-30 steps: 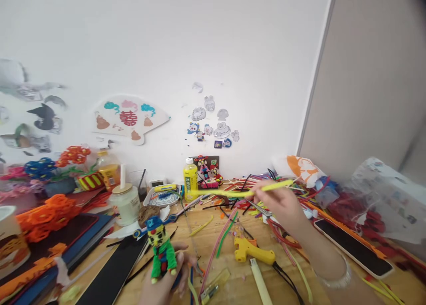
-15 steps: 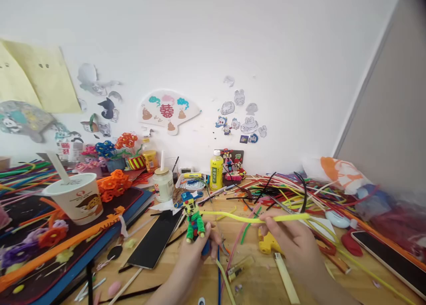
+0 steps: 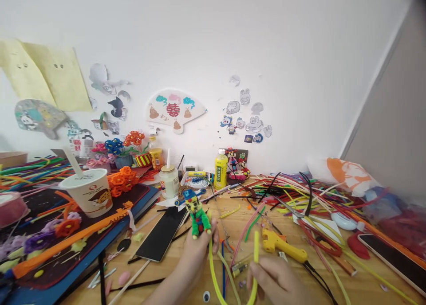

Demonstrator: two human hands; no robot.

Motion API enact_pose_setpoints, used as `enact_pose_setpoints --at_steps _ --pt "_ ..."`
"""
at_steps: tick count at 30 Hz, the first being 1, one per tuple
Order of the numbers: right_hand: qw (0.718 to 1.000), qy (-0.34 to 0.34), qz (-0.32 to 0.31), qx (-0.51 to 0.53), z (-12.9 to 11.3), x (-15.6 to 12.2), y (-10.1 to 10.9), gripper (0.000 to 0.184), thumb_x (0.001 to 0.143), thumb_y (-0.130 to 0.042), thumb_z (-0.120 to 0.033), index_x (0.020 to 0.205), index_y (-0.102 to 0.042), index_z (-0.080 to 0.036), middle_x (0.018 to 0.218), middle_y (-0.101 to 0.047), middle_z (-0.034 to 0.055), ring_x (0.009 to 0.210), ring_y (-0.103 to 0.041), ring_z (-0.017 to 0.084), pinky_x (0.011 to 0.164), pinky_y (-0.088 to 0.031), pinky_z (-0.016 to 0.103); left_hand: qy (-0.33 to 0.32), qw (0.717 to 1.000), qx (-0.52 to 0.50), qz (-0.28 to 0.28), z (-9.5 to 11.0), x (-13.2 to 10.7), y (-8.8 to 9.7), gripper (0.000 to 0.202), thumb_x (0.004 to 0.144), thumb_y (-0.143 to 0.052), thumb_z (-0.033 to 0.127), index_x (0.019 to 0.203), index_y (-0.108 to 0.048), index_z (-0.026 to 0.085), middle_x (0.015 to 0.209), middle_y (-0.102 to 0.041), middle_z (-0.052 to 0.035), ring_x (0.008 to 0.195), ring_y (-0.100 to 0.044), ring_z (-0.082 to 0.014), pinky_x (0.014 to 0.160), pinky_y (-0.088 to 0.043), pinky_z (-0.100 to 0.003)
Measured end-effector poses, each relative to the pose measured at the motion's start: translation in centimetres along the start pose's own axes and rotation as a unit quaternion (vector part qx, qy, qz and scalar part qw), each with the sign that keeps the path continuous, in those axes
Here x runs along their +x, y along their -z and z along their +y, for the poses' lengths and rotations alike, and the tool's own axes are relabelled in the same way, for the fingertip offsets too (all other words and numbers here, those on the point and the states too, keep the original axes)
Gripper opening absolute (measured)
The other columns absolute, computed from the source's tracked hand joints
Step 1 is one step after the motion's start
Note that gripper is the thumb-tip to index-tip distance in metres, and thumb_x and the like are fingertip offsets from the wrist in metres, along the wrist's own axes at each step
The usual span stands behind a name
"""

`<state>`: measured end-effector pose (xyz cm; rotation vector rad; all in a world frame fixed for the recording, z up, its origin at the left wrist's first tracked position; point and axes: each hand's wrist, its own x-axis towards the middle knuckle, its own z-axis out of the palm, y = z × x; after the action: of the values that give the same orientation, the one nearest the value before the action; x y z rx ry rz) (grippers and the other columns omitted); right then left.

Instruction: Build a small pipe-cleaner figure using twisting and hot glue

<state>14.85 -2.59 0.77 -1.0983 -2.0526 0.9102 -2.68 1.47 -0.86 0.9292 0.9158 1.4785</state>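
Observation:
My left hand (image 3: 199, 247) is closed around the lower part of a small pipe-cleaner figure (image 3: 199, 223), which has a green body, a yellow face and a blue hat. A long yellow pipe cleaner (image 3: 256, 245) hangs in a U from behind the figure, dips past the bottom edge of the picture and rises to my right hand (image 3: 274, 274). Thumb and fingers of that hand pinch it near its upright free end. Just beyond my right hand lies a yellow hot glue gun (image 3: 286, 247) with a black cord.
On the left stand a paper cup (image 3: 89, 194) with a straw and orange pipe-cleaner flowers (image 3: 123, 181). A black phone (image 3: 163, 234) lies left of the figure, another phone (image 3: 396, 260) far right. A yellow bottle (image 3: 220, 167) and heaped pipe cleaners (image 3: 319, 189) line the back.
My right hand has moved down and left, bending the yellow pipe cleaner from a near-straight line into a hanging U. The glue gun is now more exposed. My left hand still holds the figure.

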Motion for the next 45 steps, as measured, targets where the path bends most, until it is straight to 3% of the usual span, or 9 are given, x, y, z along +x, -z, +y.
enact_pose_setpoints --at_steps 3,8,14,18,21,25,31,39,45 --pt "1.0 0.002 0.003 -0.014 -0.1 2.3 -1.7 0.053 0.088 -0.027 -0.047 0.06 -0.058 -0.015 0.058 -0.059 0.0031 0.058 -0.053 0.014 0.057 -0.037 0.023 0.0 0.999 -0.015 -0.039 -0.4 -1.3 -0.8 0.029 0.068 -0.066 0.039 0.057 -0.049 0.017 0.049 -0.047 0.004 0.047 -0.042 -0.0082 0.05 -0.035 -0.021" --pt "0.995 -0.018 0.058 -0.075 0.0 4.5 -4.1 0.047 0.087 -0.031 -0.042 0.056 -0.052 -0.016 0.054 -0.052 0.0019 0.053 -0.044 0.013 0.049 -0.026 0.023 0.013 0.999 -0.035 0.029 -0.5 -2.0 -1.1 0.03 0.06 -0.071 0.042 0.064 -0.053 0.018 0.055 -0.048 0.0043 0.051 -0.042 -0.0098 0.049 -0.032 -0.021" --pt "0.992 -0.057 0.032 -0.11 -0.2 4.8 -4.3 0.047 0.088 -0.028 -0.042 0.065 -0.058 -0.016 0.059 -0.059 0.0062 0.053 -0.05 0.015 0.049 -0.026 0.025 -0.006 1.0 -0.013 -0.004 -0.6 -1.8 -0.9 0.027 0.067 -0.065 0.042 0.076 -0.059 0.018 0.074 -0.061 -0.0037 0.065 -0.053 -0.0147 0.053 -0.038 -0.023" --pt "0.999 -0.028 -0.005 -0.045 0.0 4.6 -4.5 0.042 0.089 -0.03 -0.038 0.071 -0.06 -0.015 0.067 -0.062 0.0066 0.06 -0.054 0.016 0.054 -0.032 0.024 0.01 1.0 0.005 -0.011 -0.6 -2.1 -1.0 0.025 0.069 -0.064 0.04 0.079 -0.06 0.018 0.073 -0.062 -0.004 0.062 -0.055 -0.0149 0.049 -0.038 -0.022" --pt "0.997 -0.048 -0.003 0.059 0.3 4.7 -5.0 0.038 0.086 -0.035 -0.039 0.073 -0.059 -0.013 0.069 -0.06 0.0051 0.066 -0.053 0.016 0.059 -0.036 0.025 0.0 1.0 0.002 0.013 -0.1 -2.1 -0.9 0.026 0.066 -0.066 0.039 0.078 -0.061 0.017 0.077 -0.064 -0.0052 0.072 -0.058 -0.0179 0.061 -0.044 -0.025" --pt "0.956 -0.116 -0.045 0.264 0.2 4.7 -5.2 0.028 0.075 -0.054 -0.038 0.089 -0.058 -0.015 0.077 -0.06 0.0022 0.074 -0.054 0.016 0.065 -0.04 0.025 -0.014 0.999 0.017 0.038 0.1 -1.6 -0.5 0.026 0.061 -0.07 0.038 0.074 -0.063 0.016 0.077 -0.065 -0.0052 0.08 -0.059 -0.0211 0.075 -0.044 -0.028" --pt "0.87 -0.243 -0.119 0.412 -0.2 4.7 -5.1 0.037 0.055 -0.067 -0.042 0.076 -0.052 -0.016 0.057 -0.051 -0.0046 0.051 -0.049 0.009 0.051 -0.039 0.022 -0.02 0.995 0.069 0.073 0.2 -0.9 -0.1 0.021 0.057 -0.071 0.033 0.068 -0.062 0.017 0.068 -0.066 -0.0031 0.069 -0.06 -0.0191 0.069 -0.046 -0.028" --pt "0.883 -0.161 -0.106 0.429 0.9 5.5 -6.2 0.025 0.065 -0.042 -0.041 0.053 -0.035 -0.02 0.036 -0.039 -0.009 0.031 -0.035 0.005 0.04 -0.039 0.021 -0.024 0.988 0.098 0.119 1.2 -0.6 -0.3 0.023 0.054 -0.073 0.03 0.07 -0.062 0.017 0.063 -0.066 -0.0043 0.065 -0.059 -0.02 0.051 -0.044 -0.024" --pt "0.922 -0.14 -0.141 0.333 0.9 5.3 -5.5 0.021 0.071 -0.036 -0.033 0.055 -0.038 -0.019 0.038 -0.045 -0.0063 0.034 -0.04 0.006 0.04 -0.032 0.018 -0.023 0.991 0.114 0.071 1.5 -1.2 -0.4 0.016 0.053 -0.072 0.025 0.063 -0.062 0.018 0.054 -0.062 -0.0029 0.054 -0.057 -0.0199 0.043 -0.041 -0.024"
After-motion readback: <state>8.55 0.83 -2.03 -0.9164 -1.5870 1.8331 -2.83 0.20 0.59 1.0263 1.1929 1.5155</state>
